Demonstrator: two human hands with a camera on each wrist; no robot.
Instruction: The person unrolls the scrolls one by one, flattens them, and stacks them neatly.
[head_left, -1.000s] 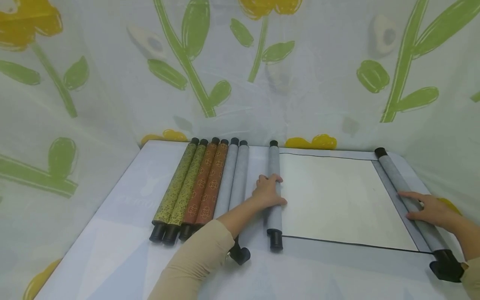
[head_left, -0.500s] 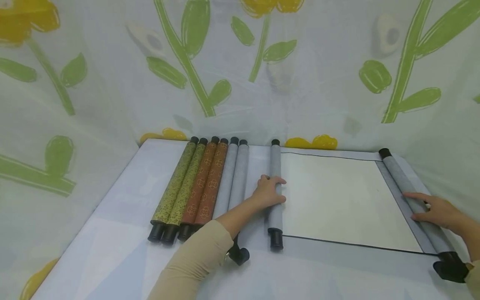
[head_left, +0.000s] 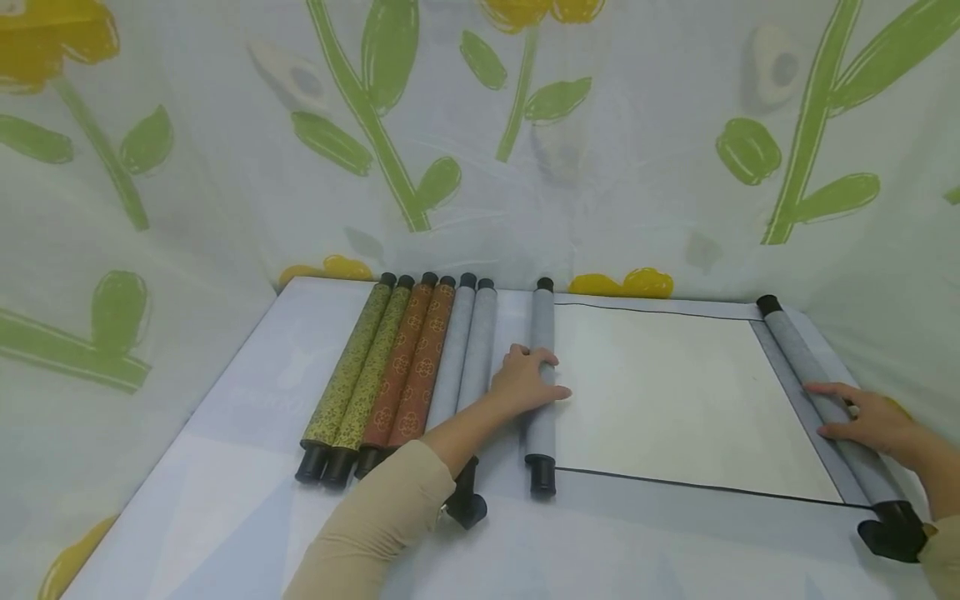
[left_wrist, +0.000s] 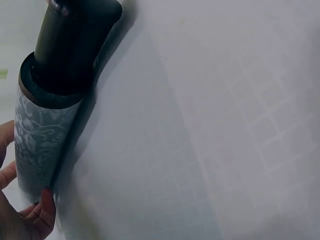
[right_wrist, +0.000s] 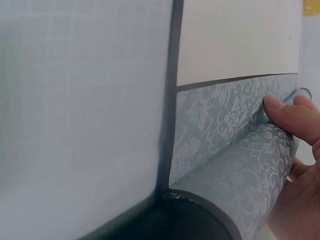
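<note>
A hanging scroll lies partly unrolled on the table, its cream sheet [head_left: 667, 392] bare between two grey, silvery-patterned rolls with black end knobs. My left hand [head_left: 521, 385] grips the left roll [head_left: 540, 429] near its middle, thumb on the sheet's side; the left wrist view shows fingers around this roll [left_wrist: 45, 130] beyond its black knob [left_wrist: 70, 50]. On the right, my right hand [head_left: 870, 423] holds the other roll [head_left: 798, 350]. In the right wrist view the thumb [right_wrist: 290, 117] lies over the top of that roll [right_wrist: 245, 180], with other fingers behind it.
Left of the open scroll, several rolled scrolls lie side by side: yellow-green [head_left: 348, 367], reddish-brown with flower outlines [head_left: 423, 367] and grey [head_left: 477, 342]. The pale table [head_left: 645, 550] meets a flower-printed cloth [head_left: 600, 208] at its back and sides.
The left roll has shifted slightly left with my left hand over the last half second, widening the visible sheet a little. The right roll moved slightly right earlier, held by my right hand.
</note>
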